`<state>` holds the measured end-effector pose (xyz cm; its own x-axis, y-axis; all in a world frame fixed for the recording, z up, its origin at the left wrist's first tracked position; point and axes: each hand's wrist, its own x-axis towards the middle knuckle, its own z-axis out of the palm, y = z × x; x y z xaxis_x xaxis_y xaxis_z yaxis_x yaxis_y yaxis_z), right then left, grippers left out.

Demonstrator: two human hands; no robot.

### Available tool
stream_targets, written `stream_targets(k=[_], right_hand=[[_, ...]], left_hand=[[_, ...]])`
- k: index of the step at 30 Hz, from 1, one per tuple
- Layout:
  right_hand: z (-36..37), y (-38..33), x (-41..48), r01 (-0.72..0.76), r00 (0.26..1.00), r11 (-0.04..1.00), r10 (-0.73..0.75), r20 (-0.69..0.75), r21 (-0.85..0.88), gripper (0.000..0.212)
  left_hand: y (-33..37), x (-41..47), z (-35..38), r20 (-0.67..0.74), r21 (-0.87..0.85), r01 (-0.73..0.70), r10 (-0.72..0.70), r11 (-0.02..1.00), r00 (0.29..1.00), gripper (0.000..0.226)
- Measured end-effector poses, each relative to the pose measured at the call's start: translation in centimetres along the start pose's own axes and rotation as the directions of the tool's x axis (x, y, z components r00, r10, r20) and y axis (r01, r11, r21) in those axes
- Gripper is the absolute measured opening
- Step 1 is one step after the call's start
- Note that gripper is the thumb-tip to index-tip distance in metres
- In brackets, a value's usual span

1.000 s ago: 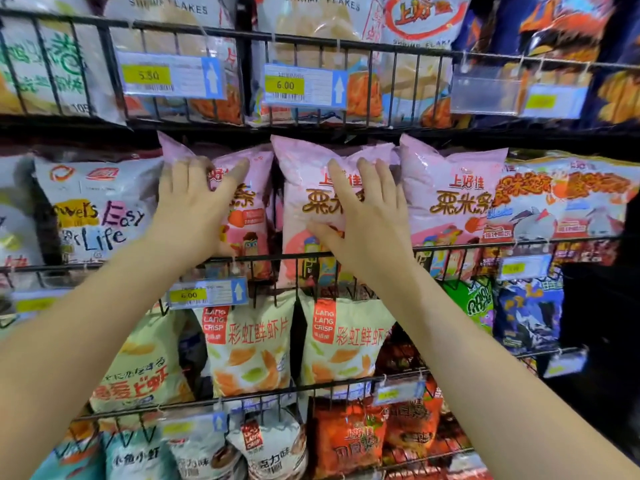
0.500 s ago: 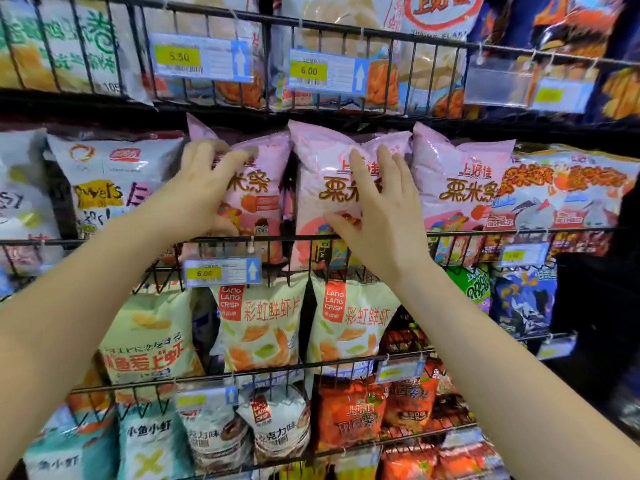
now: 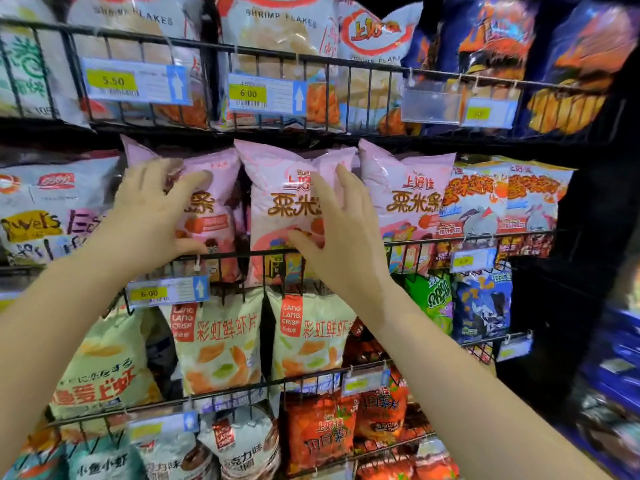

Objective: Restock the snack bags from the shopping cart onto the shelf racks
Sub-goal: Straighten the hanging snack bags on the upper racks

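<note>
Head view shows three pink snack bags already stood side by side on the middle shelf rack point(image 3: 408, 242), so this row looks nearly filled. The shopping cart is not seen, so how many bags are left cannot be told. The left hand point(image 3: 152, 216) is spread open and laid flat on the left pink bag point(image 3: 211, 209); nothing is gripped. The right hand point(image 3: 339, 237) is also open, fingers apart, pressed on the middle pink bag point(image 3: 280, 202). A third pink bag point(image 3: 408, 199) stands just right of the right hand, untouched. The bags look puffy, shiny and soft, with brown letters on them, and they lean a bit on each other. It is judged that the bags are being patted straight
</note>
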<state>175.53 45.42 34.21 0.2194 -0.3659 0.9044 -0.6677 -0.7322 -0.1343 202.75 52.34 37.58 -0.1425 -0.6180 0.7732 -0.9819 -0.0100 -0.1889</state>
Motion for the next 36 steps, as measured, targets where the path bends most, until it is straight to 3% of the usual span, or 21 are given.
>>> stream_targets(k=[5, 11, 14, 17, 21, 24, 32, 36], right_hand=[[-4.0, 6.3, -1.1, 0.004, 1.000, 0.999, -0.004, -0.009, 0.034, 0.069], [-9.3, 18.2, -2.0, -0.062, 0.998, 0.998, 0.062, -0.004, -0.007, 0.071], [-11.1, 24.6, -1.1, -0.097, 0.994, 0.994, 0.099, 0.042, -0.041, 0.074], [-11.1, 29.1, 0.5, -0.090, 0.990, 0.995, 0.095, 0.106, -0.051, 0.085], [-10.3, 31.4, 2.3, -0.012, 0.971, 0.996, 0.033, 0.235, -0.087, 0.104], [-9.3, 32.0, 2.7, 0.010, 0.965, 0.996, 0.014, 0.264, -0.087, 0.103], [-8.2, 32.1, 2.3, -0.106, 0.958, 0.994, 0.093, 0.271, 0.035, 0.095], [-8.6, 31.8, 2.2, -0.121, 0.948, 0.993, 0.114, 0.296, 0.003, 0.091]], left_hand=[[6.3, 0.5, -0.7, -0.087, -0.009, -0.042, 0.041, 0.999, 0.995, 0.089], [20.8, 3.6, -0.2, -0.045, -0.106, -0.040, 0.035, 0.994, 0.998, 0.070], [26.9, 6.8, 2.4, -0.030, -0.083, -0.070, 0.068, 0.994, 0.997, 0.069], [30.8, 10.0, 4.4, 0.018, -0.030, -0.004, 0.005, 1.000, 1.000, 0.077], [33.0, 13.5, 5.5, 0.124, 0.101, 0.112, -0.125, 0.989, 0.984, 0.089], [33.1, 14.6, 5.6, 0.211, 0.156, 0.181, -0.211, 0.971, 0.954, 0.093], [34.1, 14.5, 5.9, 0.178, 0.216, 0.307, -0.347, 0.927, 0.921, 0.094], [34.3, 14.5, 5.8, 0.182, 0.218, 0.277, -0.318, 0.936, 0.930, 0.096]])
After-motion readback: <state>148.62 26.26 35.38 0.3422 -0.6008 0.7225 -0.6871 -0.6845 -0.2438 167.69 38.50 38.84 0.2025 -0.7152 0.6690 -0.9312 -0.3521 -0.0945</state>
